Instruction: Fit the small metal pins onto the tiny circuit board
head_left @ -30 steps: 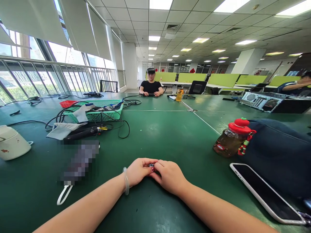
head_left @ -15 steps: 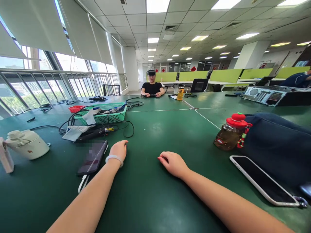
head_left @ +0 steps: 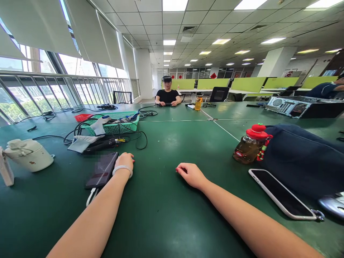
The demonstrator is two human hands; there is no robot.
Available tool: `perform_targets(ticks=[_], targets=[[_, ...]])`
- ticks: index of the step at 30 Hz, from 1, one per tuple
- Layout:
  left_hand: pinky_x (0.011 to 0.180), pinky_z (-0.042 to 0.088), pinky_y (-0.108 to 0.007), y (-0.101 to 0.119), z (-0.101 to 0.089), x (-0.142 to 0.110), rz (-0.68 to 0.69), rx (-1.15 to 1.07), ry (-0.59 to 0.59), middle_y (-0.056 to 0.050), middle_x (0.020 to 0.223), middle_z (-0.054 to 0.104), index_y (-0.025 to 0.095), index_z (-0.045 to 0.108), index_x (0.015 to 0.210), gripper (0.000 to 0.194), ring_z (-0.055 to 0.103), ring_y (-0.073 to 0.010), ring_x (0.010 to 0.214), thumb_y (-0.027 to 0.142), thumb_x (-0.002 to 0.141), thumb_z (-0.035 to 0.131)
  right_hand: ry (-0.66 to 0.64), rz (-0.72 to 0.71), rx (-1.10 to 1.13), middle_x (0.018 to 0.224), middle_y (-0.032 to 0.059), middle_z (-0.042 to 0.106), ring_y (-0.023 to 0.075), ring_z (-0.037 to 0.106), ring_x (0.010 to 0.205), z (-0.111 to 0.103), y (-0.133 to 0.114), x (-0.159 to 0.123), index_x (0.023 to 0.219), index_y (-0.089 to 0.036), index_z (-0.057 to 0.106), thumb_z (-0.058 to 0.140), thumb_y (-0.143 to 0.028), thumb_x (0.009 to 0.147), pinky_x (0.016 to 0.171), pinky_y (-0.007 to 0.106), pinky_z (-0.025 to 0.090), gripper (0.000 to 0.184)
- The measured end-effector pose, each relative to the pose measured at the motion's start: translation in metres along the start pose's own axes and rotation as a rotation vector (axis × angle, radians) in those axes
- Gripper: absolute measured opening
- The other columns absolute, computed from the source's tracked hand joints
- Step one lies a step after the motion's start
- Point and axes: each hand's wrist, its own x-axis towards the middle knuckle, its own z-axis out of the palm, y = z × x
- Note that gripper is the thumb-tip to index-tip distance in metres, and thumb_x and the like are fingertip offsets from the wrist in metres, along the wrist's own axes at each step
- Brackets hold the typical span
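My left hand (head_left: 124, 162), with a pale band on its wrist, rests closed beside the right edge of a dark phone (head_left: 100, 171). Its red-nailed fingertips curl down on the side away from the phone; whether hand and phone touch is unclear. A white cable (head_left: 91, 196) leads off the phone's near end. Across a stretch of green table (head_left: 158, 200), my right hand (head_left: 191, 174) lies on its side in a loose curl, thumb against the fingers, nothing visible in it. A white-edged phone (head_left: 282, 193) is the nearest thing to its right.
Beyond my left hand sit a green basket (head_left: 126, 126) and tangled black cables. A cream jug-like container (head_left: 29, 154) stands at left. On the right are a red-lidded bottle (head_left: 248, 148), a dark bag (head_left: 301, 157) and a computer case (head_left: 303, 106). A person (head_left: 168, 96) sits opposite.
My left hand has moved left, closer to the dark phone, and its fingers are curled further down. My right hand keeps its curled pose. The view has shifted slightly.
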Motion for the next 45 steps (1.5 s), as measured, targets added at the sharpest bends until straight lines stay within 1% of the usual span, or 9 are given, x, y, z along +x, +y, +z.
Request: perform_targets(ticks=[8,15,19,22,26,29,32,39,45], targets=[[0.076,0.042,-0.030,0.008,-0.004,-0.001,-0.007,0.105,0.026,-0.009,0.088,0.068,0.021,0.069,0.088,0.021,0.058,-0.0247,0.088,0.028,0.072,0.058,-0.017,-0.002,-0.030,0.065,-0.0009,0.059,0.0106,0.048,0.058,0.001,0.001,-0.001,0.074,-0.021,0.061,0.039,-0.036,0.084,0.054,0.022,0.031,0.028],[0.062,0.041,-0.024,0.019,0.001,-0.001,-0.054,-0.287,-0.064,-0.004,0.080,0.067,0.020,0.065,0.098,0.029,0.058,-0.0169,0.070,0.031,0.076,0.050,-0.038,0.009,-0.022,0.064,-0.0013,0.058,0.0100,0.047,0.057,0.004,0.002,0.003,0.074,-0.021,0.060,0.043,-0.038,0.082,0.053,0.022,0.031,0.026],[0.059,0.041,-0.023,0.049,0.013,-0.014,0.069,-0.527,-0.142,-0.002,0.074,0.065,0.017,0.065,0.098,0.031,0.056,-0.0149,0.066,0.031,0.074,0.052,-0.040,0.057,0.027,0.063,-0.0029,0.055,0.0098,0.048,0.057,0.007,0.009,0.009,0.083,-0.021,0.059,0.058,-0.040,0.072,0.053,0.021,0.033,0.022],[0.060,0.042,-0.023,0.079,0.023,-0.032,0.175,-0.688,-0.231,-0.002,0.077,0.065,0.016,0.065,0.098,0.032,0.055,-0.0140,0.065,0.031,0.072,0.052,-0.031,0.065,0.007,0.069,-0.0028,0.055,0.0102,0.049,0.061,0.007,0.014,0.015,0.095,-0.021,0.057,0.066,-0.040,0.064,0.055,0.021,0.035,0.036],[0.070,0.044,-0.026,0.116,0.036,-0.053,0.269,-0.850,-0.350,-0.003,0.080,0.066,0.017,0.066,0.092,0.026,0.057,-0.0144,0.072,0.030,0.072,0.055,-0.113,0.085,-0.063,0.071,-0.0016,0.055,0.0113,0.049,0.062,0.003,0.015,0.027,0.101,-0.020,0.057,0.070,-0.045,0.057,0.054,0.022,0.034,0.052],[0.074,0.044,-0.026,0.142,0.044,-0.060,0.148,-1.134,-0.377,-0.006,0.083,0.066,0.013,0.064,0.087,0.021,0.058,-0.0138,0.075,0.024,0.070,0.058,-0.179,0.089,-0.096,0.068,-0.0013,0.056,0.0120,0.049,0.059,0.001,0.013,0.035,0.087,-0.018,0.061,0.073,-0.044,0.053,0.052,0.022,0.033,0.044],[0.071,0.045,-0.025,0.160,0.049,-0.064,-0.001,-1.370,-0.430,-0.006,0.079,0.065,0.012,0.062,0.088,0.024,0.058,-0.0123,0.071,0.025,0.068,0.063,-0.173,0.076,-0.041,0.072,-0.0006,0.061,0.0123,0.052,0.062,0.003,0.012,0.036,0.083,-0.018,0.062,0.071,-0.034,0.058,0.054,0.022,0.035,0.031],[0.075,0.044,-0.027,0.154,0.039,-0.076,0.010,-1.565,-0.525,-0.005,0.080,0.065,0.013,0.061,0.091,0.036,0.058,-0.0128,0.074,0.037,0.065,0.067,-0.059,0.016,-0.053,0.073,-0.0003,0.061,0.0120,0.052,0.064,0.009,0.011,0.023,0.080,-0.020,0.062,0.065,-0.030,0.066,0.055,0.022,0.034,0.018],[0.056,0.042,-0.023,0.148,0.037,-0.068,-0.113,-1.496,-0.458,-0.004,0.072,0.063,0.013,0.060,0.088,0.030,0.053,-0.0089,0.057,0.039,0.072,0.059,-0.080,0.059,-0.141,0.067,-0.0010,0.057,0.0104,0.047,0.058,0.010,0.007,0.022,0.073,-0.019,0.060,0.062,-0.035,0.069,0.051,0.021,0.028,0.016]])
